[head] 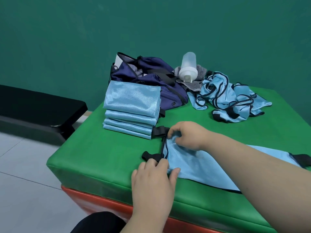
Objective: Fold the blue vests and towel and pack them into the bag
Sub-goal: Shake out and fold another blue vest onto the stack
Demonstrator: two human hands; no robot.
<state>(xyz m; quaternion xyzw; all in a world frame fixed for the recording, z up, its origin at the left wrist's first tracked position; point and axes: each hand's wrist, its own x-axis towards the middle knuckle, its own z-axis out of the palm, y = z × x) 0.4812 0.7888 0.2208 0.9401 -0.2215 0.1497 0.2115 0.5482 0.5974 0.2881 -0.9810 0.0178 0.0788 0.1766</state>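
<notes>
At the near edge of the green worktop (101, 157), a light-blue vest (198, 163) lies flat, its black-trimmed side to the left. The left hand (154, 174) pinches the vest's near left corner, fingers curled by a black strap. The right hand (185, 137) reaches across and pinches the far left corner, fingers bent. Just behind that hand sits a stack (131, 111) of folded vests. Behind the stack, the navy bag (151, 76) stands open. To its right, a white bottle (188, 68) lies on a grey striped towel (193, 84), next to a pile (230, 98) of unfolded vests.
</notes>
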